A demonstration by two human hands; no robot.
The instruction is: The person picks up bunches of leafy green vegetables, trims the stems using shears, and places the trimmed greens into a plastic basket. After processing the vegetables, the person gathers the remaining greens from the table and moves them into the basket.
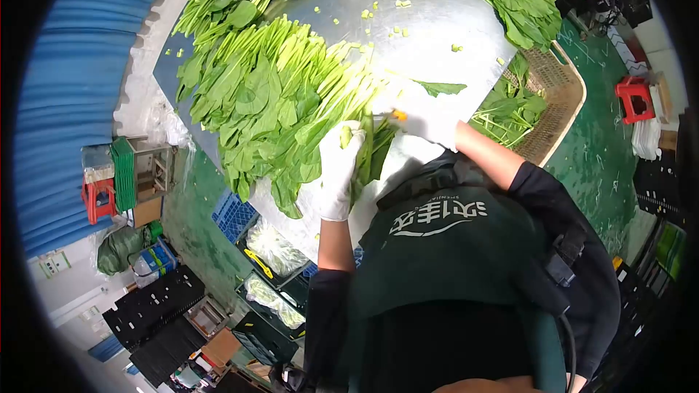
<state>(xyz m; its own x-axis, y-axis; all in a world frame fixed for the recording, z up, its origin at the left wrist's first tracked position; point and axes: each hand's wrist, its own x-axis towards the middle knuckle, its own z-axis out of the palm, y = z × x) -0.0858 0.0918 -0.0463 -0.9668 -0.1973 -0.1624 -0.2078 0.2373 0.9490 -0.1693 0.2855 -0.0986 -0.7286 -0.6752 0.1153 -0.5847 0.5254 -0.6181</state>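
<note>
My left hand (pixel 341 171), in a white glove, is closed around a small bunch of leafy greens (pixel 377 149), with green stalks showing at its fingers. My right hand (pixel 431 122), also gloved, is closed close beside the bunch. Glare washes out its fingers, and a small orange piece (pixel 399 114) shows at their tips; what it belongs to I cannot make out. To the left of my hands a large heap of leafy greens (pixel 255 102) lies with its cut stalks pointing up and right. A single loose leaf (pixel 442 88) rests beyond my right hand.
Cut stalk bits dot the metal table (pixel 437 22). More greens (pixel 513 0) lie at its far right corner. A tan plastic basket (pixel 571 91) holding leaves stands at the right side. Below left are crates with bagged vegetables (pixel 273 247). Red stools (pixel 635 98) stand farther off.
</note>
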